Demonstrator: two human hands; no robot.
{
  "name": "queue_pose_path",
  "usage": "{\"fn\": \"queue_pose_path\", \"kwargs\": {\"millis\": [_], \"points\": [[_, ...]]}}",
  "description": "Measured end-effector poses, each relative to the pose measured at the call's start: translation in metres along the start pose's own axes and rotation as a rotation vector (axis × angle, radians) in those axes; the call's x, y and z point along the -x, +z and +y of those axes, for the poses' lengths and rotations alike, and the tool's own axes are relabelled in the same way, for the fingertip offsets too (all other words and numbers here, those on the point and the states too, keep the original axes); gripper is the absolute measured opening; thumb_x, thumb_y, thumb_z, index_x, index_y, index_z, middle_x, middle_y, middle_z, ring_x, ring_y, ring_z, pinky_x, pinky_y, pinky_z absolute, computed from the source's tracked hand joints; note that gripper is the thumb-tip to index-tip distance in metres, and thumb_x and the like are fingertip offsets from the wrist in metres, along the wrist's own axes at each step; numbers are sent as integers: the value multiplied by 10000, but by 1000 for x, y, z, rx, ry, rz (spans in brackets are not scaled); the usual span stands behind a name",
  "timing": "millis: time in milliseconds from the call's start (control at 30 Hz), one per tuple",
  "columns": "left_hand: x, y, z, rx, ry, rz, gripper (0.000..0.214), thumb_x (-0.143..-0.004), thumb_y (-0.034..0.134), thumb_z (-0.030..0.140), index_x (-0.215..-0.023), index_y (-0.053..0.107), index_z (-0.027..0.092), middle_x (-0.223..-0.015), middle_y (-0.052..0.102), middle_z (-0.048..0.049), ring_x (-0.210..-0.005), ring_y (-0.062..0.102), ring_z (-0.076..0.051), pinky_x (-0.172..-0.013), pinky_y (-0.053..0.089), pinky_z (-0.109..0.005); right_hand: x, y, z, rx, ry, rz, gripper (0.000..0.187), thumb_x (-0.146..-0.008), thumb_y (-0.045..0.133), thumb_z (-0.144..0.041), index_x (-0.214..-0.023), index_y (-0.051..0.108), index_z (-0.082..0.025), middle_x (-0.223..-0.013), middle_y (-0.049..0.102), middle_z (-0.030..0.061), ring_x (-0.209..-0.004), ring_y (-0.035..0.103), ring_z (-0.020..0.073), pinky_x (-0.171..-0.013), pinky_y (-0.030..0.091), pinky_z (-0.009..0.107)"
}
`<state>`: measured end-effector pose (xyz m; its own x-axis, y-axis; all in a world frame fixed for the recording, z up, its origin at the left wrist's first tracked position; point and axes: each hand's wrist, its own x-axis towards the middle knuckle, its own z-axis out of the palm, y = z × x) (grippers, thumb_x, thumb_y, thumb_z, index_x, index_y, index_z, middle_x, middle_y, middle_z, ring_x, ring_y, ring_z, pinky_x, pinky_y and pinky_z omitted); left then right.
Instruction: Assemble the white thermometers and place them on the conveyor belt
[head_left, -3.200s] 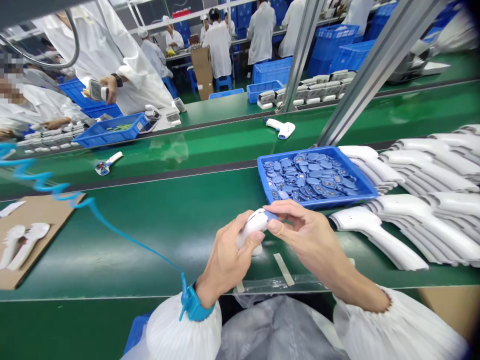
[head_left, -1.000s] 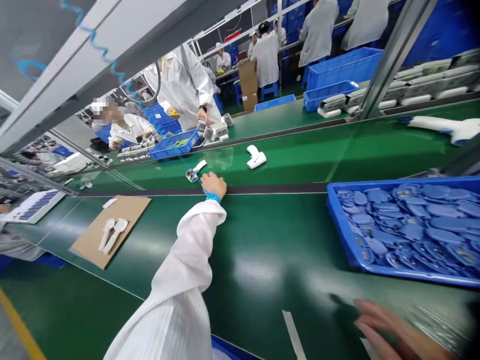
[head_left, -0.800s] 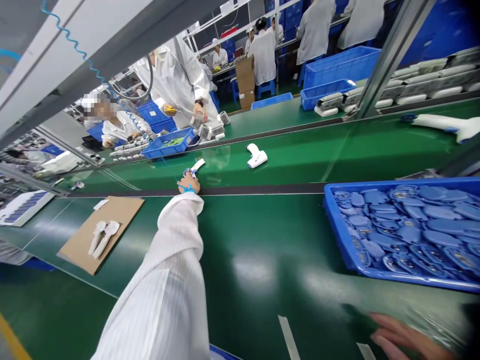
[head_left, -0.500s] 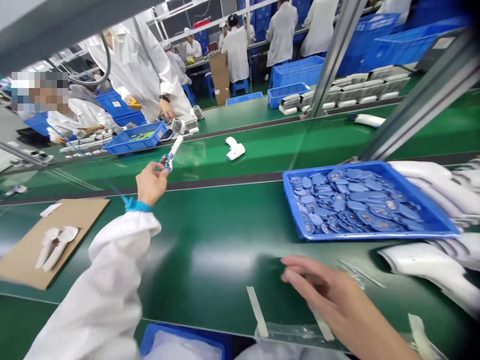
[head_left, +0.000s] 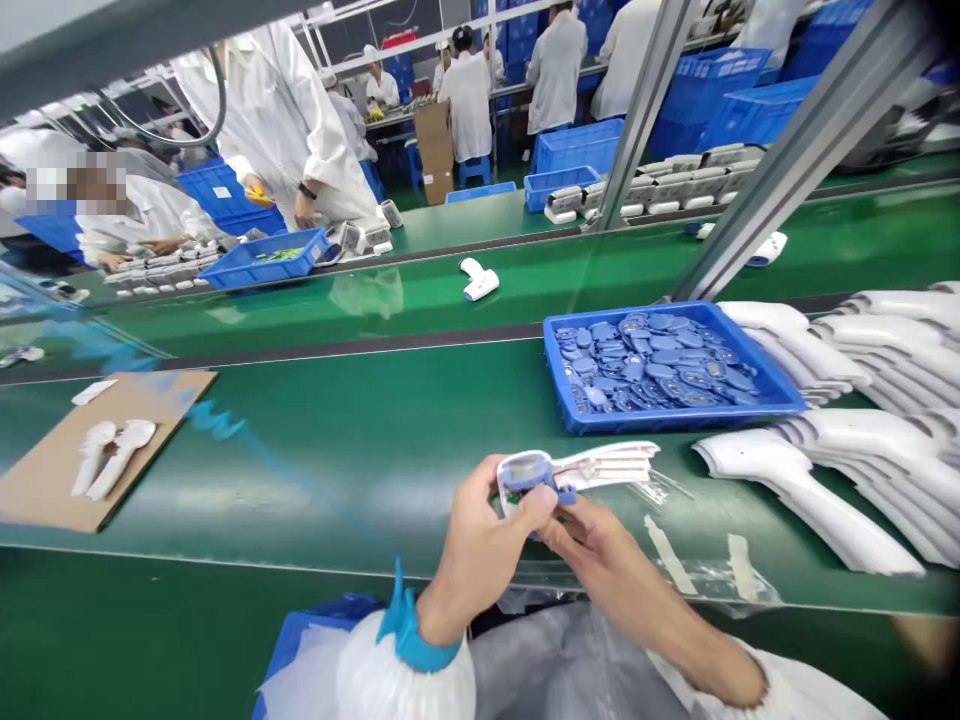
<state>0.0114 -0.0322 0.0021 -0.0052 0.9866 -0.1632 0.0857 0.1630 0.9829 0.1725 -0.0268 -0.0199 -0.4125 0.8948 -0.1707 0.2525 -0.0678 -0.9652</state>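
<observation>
In front of me my left hand (head_left: 484, 535) is closed round the head end of an opened white thermometer gun half (head_left: 611, 465). Its inner ribs face up, and a blue-framed window and a bit of green circuit board show in the head. My right hand (head_left: 607, 555) meets it from the other side, fingers pinched at the blue part near the neck; its fingertips are partly hidden. A teal wrist strap (head_left: 424, 635) circles my left wrist. Just beyond my right hand, thin clear strips (head_left: 656, 490) lie on the green bench.
A blue tray (head_left: 566, 410) of small blue covers stands behind my hands. White gun shells (head_left: 817, 480) are stacked at right. Cardboard (head_left: 142, 480) with two white shells lies left. Another thermometer gun (head_left: 480, 280) rests on the green belt; co-workers stand beyond it.
My left hand has come back from beside the belt to the near bench with the thermometer gun half. My right hand has moved in and now grips it too.
</observation>
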Motion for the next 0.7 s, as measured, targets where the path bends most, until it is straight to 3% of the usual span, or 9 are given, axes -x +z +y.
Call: {"fn": "queue_pose_path", "kwargs": {"millis": [67,133,233,367,433,533,633,700], "points": [[-8,7,3,-2,-8,-58,211,-900,707,361,-1016,681,186,-953,708,-43,-880,636,-192,-795,481,-302,19,-15,-2,274,23,16,327,-975,528,-505,-945,718,-241,-818,710,24,-675,618,185,-629,496,318],[-11,14,6,-88,20,-68,176,-883,728,331,-989,679,200,-898,700,-12,-827,615,-174,-756,453,-286,32,-30,-9,464,-1,157,307,-975,533,-498,-921,745,-282,-856,745,21,-724,668,207,-653,513,329],[-7,24,12,-227,104,-134,122,-892,722,292,-975,668,221,-899,692,7,-830,601,-170,-774,433,-285,34,-46,-24,575,-204,409,298,-1002,512,-482,-992,746,-297,-1015,754,39,-885,680,223,-771,527,356],[-2,31,11,-339,212,-224,80,-972,608,286,-1028,636,237,-994,683,-20,-904,606,-192,-825,429,-308,27,-54,-46,745,-417,398,321,-1040,467,-403,-879,702,-255,-940,701,52,-810,610,197,-717,440,355],[-2,31,6,-407,208,-162,88,-985,567,285,-1040,616,236,-1015,677,-41,-926,605,-213,-842,428,-335,28,-61,-51,825,-441,441,345,-1053,435,-393,-867,690,-256,-910,686,50,-800,600,196,-713,400,364],[-6,26,-3,-370,64,-50,138,-946,612,303,-1062,585,233,-998,670,-51,-918,602,-222,-828,447,-351,30,-80,-34,883,-337,589,384,-1035,432,-489,-873,680,-245,-909,682,71,-824,618,223,-720,410,377],[-9,22,-9,-145,-98,-101,303,-892,685,353,-1130,553,220,-994,659,-56,-864,620,-201,-768,492,-332,30,-100,11,1011,-149,540,517,-1025,347,-567,-766,643,-232,-811,674,73,-688,604,226,-633,368,377],[-9,20,-11,10,-169,-136,392,-880,702,394,-1181,531,210,-997,653,-59,-800,639,-179,-730,518,-322,34,-108,38,1090,-89,529,463,-1028,340,-544,-907,657,-229,-850,689,89,-761,642,264,-633,366,383]]}}
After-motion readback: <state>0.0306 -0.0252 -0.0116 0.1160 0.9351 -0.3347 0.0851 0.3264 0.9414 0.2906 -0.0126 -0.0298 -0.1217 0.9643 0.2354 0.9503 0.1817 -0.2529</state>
